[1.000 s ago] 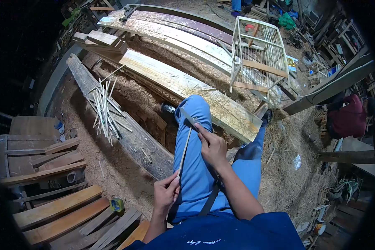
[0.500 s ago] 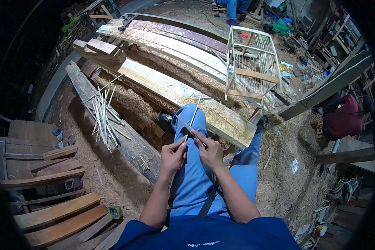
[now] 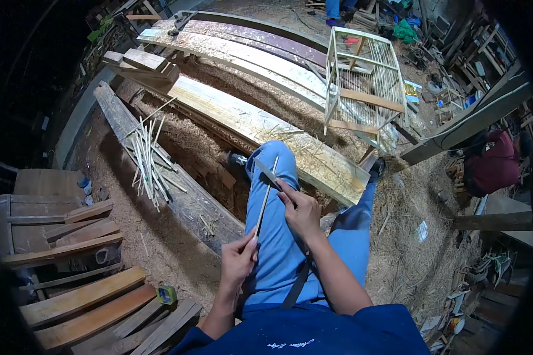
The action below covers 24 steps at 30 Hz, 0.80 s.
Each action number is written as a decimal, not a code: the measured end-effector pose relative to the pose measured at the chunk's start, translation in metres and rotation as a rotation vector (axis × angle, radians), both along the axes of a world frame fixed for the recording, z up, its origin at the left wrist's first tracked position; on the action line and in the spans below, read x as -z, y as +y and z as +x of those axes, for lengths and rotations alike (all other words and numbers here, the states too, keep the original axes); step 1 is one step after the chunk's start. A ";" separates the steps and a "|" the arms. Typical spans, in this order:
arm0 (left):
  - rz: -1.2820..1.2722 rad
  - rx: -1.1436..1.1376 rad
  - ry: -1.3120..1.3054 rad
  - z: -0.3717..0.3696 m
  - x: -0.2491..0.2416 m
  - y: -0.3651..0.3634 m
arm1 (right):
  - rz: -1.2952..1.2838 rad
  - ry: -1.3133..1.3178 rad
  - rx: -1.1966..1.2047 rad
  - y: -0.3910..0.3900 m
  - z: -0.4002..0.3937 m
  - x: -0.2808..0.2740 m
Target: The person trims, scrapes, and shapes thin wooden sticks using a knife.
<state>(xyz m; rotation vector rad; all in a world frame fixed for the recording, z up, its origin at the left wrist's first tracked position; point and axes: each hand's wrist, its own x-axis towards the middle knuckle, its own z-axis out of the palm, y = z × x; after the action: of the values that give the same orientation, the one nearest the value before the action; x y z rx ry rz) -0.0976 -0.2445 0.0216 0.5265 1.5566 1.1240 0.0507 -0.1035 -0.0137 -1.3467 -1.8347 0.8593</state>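
In my left hand (image 3: 238, 260), low over my thigh, the fingers pinch the near end of a thin pale wooden stick (image 3: 262, 214). The stick slants up and forward above my knee. My right hand (image 3: 302, 210) is closed round a knife, and its grip hides most of the handle. The knife blade (image 3: 265, 171) points forward and left and crosses the stick near its far end. A loose bundle of similar sticks (image 3: 145, 158) lies to the left on a weathered plank (image 3: 189, 204).
A thick beam (image 3: 237, 115) strewn with shavings runs past my knees. Beyond its right end stands a slatted wooden frame (image 3: 370, 106). Curved boards (image 3: 95, 296) and a tape measure (image 3: 167, 294) lie at lower left. A person in a maroon top (image 3: 497, 163) is at right.
My left hand has drawn back toward my body with the stick, away from my right hand. The knife now lies across the stick farther from the left hand.
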 end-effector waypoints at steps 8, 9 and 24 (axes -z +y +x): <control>-0.024 -0.001 -0.015 -0.002 -0.019 -0.029 | -0.036 0.042 0.076 0.016 0.002 0.007; -0.044 0.009 -0.005 -0.001 -0.023 -0.021 | -0.061 0.084 0.084 0.016 0.002 0.005; 0.039 0.082 0.051 0.006 -0.015 0.059 | -0.503 -0.195 -0.099 0.047 0.045 0.011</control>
<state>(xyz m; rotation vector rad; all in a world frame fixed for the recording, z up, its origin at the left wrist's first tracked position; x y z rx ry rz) -0.0920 -0.1851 0.0365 0.6446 1.5457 1.0877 0.0955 -0.0566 -0.0246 -1.7035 -1.9207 1.3477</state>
